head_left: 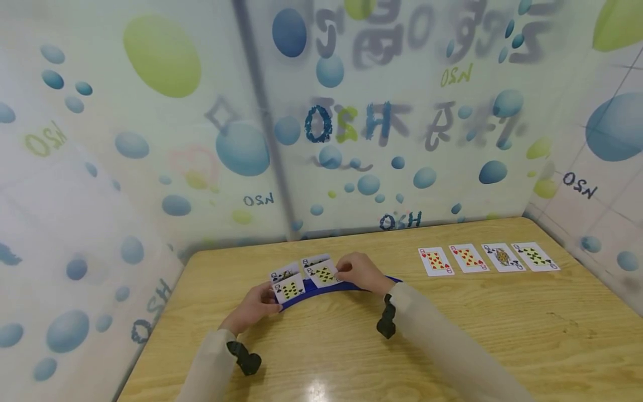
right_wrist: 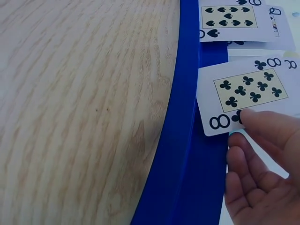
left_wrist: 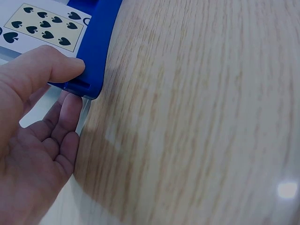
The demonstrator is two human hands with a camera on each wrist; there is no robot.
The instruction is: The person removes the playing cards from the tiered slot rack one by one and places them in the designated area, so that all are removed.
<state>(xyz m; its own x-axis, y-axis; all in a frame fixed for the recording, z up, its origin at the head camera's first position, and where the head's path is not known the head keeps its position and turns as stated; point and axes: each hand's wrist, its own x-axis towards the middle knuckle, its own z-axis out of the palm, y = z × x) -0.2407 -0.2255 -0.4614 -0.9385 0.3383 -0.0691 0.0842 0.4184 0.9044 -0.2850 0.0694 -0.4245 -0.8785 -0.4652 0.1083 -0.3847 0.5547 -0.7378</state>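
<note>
A curved blue card holder point(head_left: 329, 288) lies on the table with playing cards standing in it in two rows. My left hand point(head_left: 257, 303) holds its left end, the thumb on top of the blue rim point(left_wrist: 96, 61) and the other fingers below. Beside that thumb stands a nine of spades point(head_left: 290, 290), with a queen point(head_left: 284, 273) partly hidden behind it. My right hand point(head_left: 363, 272) pinches the lower corner of an eight of clubs point(right_wrist: 251, 89) between thumb and fingers. This card sits tilted over the holder's slot, in front of another card point(head_left: 315, 260), mostly covered.
To the right on the wooden table point(head_left: 482, 324), several face-up cards lie in a row, among them a red heart card point(head_left: 436, 261) and a face card point(head_left: 503, 257). A patterned curtain-like wall point(head_left: 351, 184) rises behind the table's far edge.
</note>
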